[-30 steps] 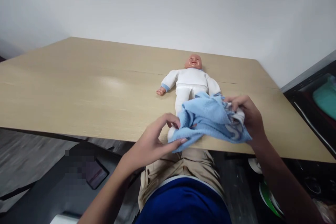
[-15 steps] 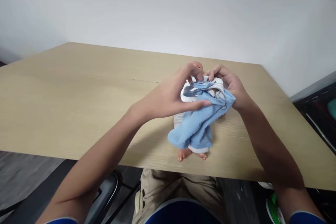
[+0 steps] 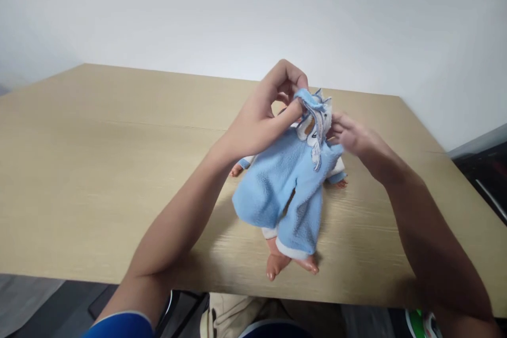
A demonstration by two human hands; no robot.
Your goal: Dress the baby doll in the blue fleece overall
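Note:
A doll lies on its back on the table, its bare feet (image 3: 277, 266) toward me and its small hands (image 3: 236, 170) showing at either side. Over its body is a blue fleece doll romper (image 3: 285, 169) with white cuffs and an embroidered animal face on the bib. My left hand (image 3: 273, 103) pinches the romper's top edge between thumb and fingers and holds it raised. At the romper's right edge, my right hand (image 3: 356, 140) has its fingers stretched out, slightly blurred; whether they touch the cloth is unclear. The doll's head is mostly hidden behind my left hand and the cloth.
The wooden table (image 3: 119, 169) reaches back to a pale wall (image 3: 237, 16). A black object (image 3: 487, 169) stands beyond the table's right edge. Below the front edge, a green and white item (image 3: 418, 322) shows at the right.
My left hand has lifted the romper's top edge up and away, so the cloth hangs more spread out over the doll. My right hand has come off the cloth and moved right.

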